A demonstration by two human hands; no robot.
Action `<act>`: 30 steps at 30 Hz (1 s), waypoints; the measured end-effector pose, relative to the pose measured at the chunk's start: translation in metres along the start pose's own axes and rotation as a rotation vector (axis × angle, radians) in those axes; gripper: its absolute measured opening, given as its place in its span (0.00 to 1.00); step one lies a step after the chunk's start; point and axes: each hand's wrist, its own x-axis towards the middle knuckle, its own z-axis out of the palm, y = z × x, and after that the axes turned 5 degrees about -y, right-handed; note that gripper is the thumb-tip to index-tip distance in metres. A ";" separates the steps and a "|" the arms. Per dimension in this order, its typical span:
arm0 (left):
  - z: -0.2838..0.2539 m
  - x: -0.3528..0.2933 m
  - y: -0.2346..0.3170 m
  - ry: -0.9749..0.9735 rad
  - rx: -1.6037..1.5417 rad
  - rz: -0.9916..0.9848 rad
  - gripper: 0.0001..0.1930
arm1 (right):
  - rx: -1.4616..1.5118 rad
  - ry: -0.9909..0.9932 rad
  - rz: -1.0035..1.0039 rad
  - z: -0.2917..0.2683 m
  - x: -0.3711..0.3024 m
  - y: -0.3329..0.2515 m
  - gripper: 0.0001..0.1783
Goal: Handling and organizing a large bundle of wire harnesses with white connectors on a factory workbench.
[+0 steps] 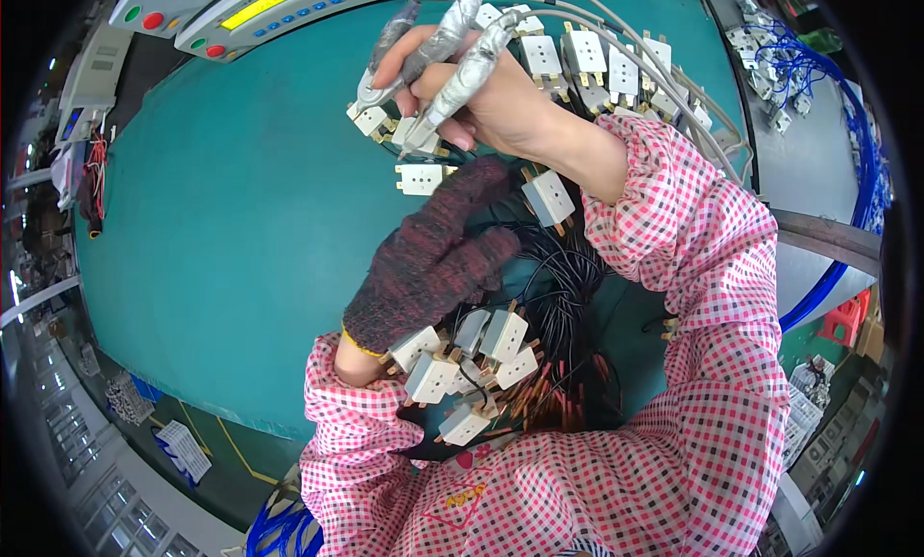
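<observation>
On the teal table (241,230) in front of me, my right hand (491,95) is closed around three silver-wrapped probes (452,52), their grey leads (616,47) running off over the back of the table. The three tips point down at a small cluster of white plug blocks (385,124) with brass prongs; one tip touches the leftmost block, and I cannot tell whether the other two make contact. One more white block (421,178) lies alone just below that cluster, and another one (551,197) sits tilted beside my right wrist.

My left hand (423,259), in a dark knitted glove, has its fingers stretched out and apart, clamped on nothing, the fingertips reaching up near the lone block. Under its wrist lies a heap of about seven white blocks (472,374), touching one another, on a tangle of black wires (563,288) with bare copper ends.

Behind my right hand a row of roughly eight more white blocks (602,62) stands along the table's far part. Two grey test instruments (250,9) with coloured buttons sit at the far left edge. Both my sleeves (693,268) are pink check. Blue cable (837,268) loops over a bench on my right.
</observation>
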 end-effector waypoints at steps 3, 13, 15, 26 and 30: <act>0.003 0.003 -0.006 0.014 0.178 0.163 0.28 | -0.018 -0.034 -0.007 0.007 0.003 0.003 0.15; 0.000 0.008 0.012 -0.327 0.406 0.195 0.31 | 0.059 -0.081 0.014 0.003 0.004 0.005 0.14; 0.001 -0.004 0.003 -0.288 0.377 0.293 0.30 | 0.064 -0.102 0.025 0.005 0.006 0.005 0.14; 0.009 -0.030 -0.029 0.051 -0.069 0.065 0.22 | -0.083 -0.681 0.485 0.006 -0.005 -0.016 0.13; 0.012 -0.033 -0.013 -0.065 -0.280 0.039 0.25 | -0.041 -0.575 0.350 0.001 -0.006 -0.006 0.12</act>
